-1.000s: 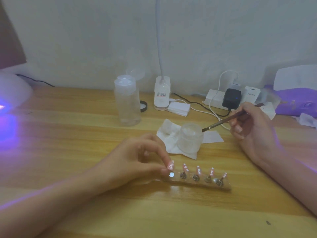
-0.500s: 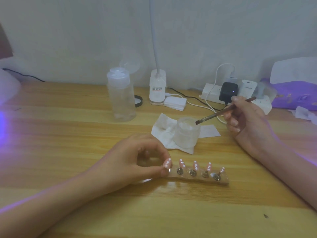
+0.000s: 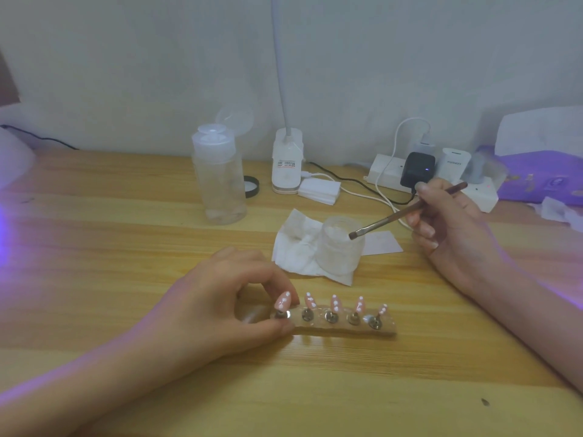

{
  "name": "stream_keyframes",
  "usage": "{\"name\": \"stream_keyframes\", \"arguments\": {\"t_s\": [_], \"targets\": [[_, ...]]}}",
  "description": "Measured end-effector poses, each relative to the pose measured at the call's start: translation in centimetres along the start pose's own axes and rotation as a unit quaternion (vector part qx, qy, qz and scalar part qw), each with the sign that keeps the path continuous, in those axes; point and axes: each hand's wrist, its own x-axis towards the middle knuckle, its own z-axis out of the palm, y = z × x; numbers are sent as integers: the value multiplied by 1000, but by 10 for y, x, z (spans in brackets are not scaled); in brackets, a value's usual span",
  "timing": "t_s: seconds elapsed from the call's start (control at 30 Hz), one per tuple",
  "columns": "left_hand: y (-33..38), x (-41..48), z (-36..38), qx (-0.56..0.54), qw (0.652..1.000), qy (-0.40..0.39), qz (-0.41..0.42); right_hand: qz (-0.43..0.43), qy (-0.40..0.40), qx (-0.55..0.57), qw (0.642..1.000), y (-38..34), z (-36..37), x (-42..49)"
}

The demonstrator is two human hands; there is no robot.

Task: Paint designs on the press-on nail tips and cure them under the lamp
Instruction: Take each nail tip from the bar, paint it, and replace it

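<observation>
A clear holder strip (image 3: 345, 330) lies on the wooden table near me, carrying several pink nail tips (image 3: 335, 303) with white dots on metal stands. My left hand (image 3: 220, 307) pinches the strip's left end between thumb and fingertips, beside the leftmost tip (image 3: 282, 300). My right hand (image 3: 451, 228) holds a thin brown brush (image 3: 407, 214) like a pen, its bristle end hovering over a small frosted jar (image 3: 339, 247). Purple light from the curing lamp (image 3: 12, 159) shows at the far left edge, mostly out of view.
The jar stands on a white tissue (image 3: 296, 244). Behind are a clear pump bottle (image 3: 219, 178), a black-rimmed lid (image 3: 252, 186), a desk lamp base (image 3: 287, 162), a power strip (image 3: 391, 171) with chargers and cables, and a purple box (image 3: 542, 181) at right.
The view has shifted, so everything sits a little further left and lower. My right hand has brought the brush tip closer over the jar. My left hand keeps its pinch on the strip.
</observation>
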Motion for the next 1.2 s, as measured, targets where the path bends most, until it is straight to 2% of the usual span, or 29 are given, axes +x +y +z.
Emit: {"name": "stream_keyframes", "arguments": {"t_s": [0.37,0.6,0.73,0.9,1.0,1.2], "targets": [[14,8,16,-19,999,26,25,7,6,20,1000,0,-1,2],[16,10,16,-27,999,13,38,14,12,16,1000,1,-1,2],[21,8,16,62,993,46,91,16,20,20,999,0,-1,1],[34,4,12,183,956,142,180,0,26,18,1000,-1,0,0],[38,7,-4,130,950,188,211,-32,17,-13,999,-1,0,-3],[33,26,-27,-24,973,185,133,-146,-5,-105,984,-3,8,-12]]}}
